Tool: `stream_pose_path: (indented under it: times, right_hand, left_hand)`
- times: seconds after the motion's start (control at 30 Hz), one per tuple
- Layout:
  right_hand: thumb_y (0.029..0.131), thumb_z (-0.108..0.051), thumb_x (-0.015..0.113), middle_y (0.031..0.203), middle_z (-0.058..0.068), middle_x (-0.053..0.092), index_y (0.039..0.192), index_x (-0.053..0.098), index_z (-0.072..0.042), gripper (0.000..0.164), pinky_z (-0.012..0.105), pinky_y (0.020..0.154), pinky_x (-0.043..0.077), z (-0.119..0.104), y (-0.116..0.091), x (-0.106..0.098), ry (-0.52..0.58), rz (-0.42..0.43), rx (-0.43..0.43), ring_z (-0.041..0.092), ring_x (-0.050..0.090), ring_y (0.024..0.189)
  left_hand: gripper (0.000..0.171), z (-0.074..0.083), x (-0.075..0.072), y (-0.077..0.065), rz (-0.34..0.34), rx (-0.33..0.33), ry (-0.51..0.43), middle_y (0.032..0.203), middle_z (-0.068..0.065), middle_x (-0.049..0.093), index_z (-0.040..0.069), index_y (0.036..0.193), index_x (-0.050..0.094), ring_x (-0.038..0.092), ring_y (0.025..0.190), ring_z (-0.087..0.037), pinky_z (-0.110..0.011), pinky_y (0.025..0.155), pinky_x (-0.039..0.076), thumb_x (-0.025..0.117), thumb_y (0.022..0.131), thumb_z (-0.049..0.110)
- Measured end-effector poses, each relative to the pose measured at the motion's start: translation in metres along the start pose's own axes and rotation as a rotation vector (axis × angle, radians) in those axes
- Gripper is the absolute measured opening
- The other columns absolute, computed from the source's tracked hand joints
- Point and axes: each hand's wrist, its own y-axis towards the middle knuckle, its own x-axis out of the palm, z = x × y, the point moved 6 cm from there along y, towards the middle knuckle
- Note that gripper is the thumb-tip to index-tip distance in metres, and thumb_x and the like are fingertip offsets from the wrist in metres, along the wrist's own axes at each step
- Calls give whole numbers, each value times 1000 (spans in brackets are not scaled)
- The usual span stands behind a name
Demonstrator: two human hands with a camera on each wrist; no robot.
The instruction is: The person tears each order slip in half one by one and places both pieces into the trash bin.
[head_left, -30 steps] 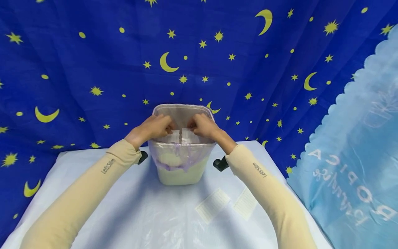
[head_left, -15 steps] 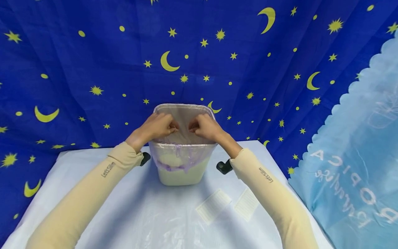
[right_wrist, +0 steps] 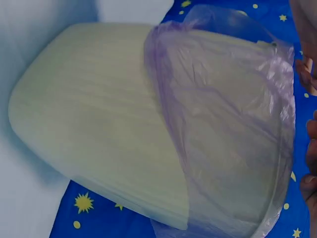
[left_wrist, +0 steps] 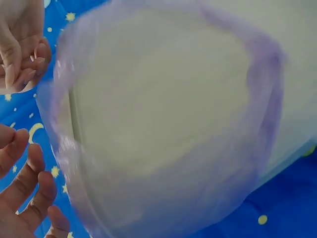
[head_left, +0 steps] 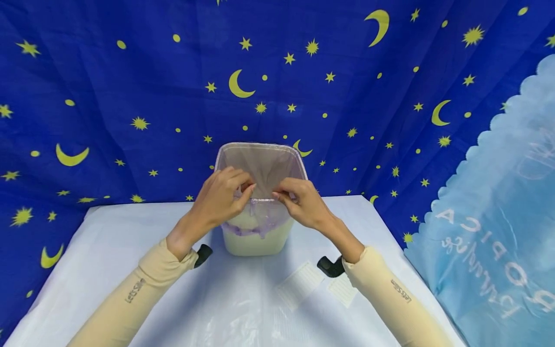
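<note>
Bin [head_left: 256, 246] near back edge of table [head_left: 234, 299], bag [right_wrist: 223, 109] over rim; left hand [head_left: 218, 197] and right hand [head_left: 305, 200] above, fingers loosely bent, nothing visibly held — snagged bag could slip inward or tip bin.

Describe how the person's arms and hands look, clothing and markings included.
The left hand and right hand are bare, without gloves. The left sleeve and right sleeve are cream-coloured, each with dark lettering that seems to read "Let's Slim". A black fitting juts out beside each wrist.
</note>
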Motion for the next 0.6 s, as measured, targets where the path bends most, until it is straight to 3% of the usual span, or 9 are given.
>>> stream_pose_path:
  times: [0.2,0.4,0.6]
  right_hand:
    - [86,0,70,74,0,63,85,70,-7,7,25,56,41,-6,-26,0,25,-36,-13,7,51,65]
    - [85,0,71,78,-3,67,90,70,-8,10,26,61,48,0,-46,8,70,-169,60,6,57,71]
    - [87,-3,70,83,-3,69,92,71,-9,8,24,66,50,11,-62,18,100,-273,131,5,61,75]
  left_hand:
    - [4,18,9,-21,27,14,-45,73,2,61,12,85,66,55,71,-15,-30,63,39,68,88,12]
    - [5,33,24,-37,51,79,-43,71,4,60,13,85,66,56,71,-13,-32,65,42,71,85,12]
    - [6,45,50,-53,-22,128,24,73,6,62,16,84,67,56,73,-12,-31,69,41,72,85,16]
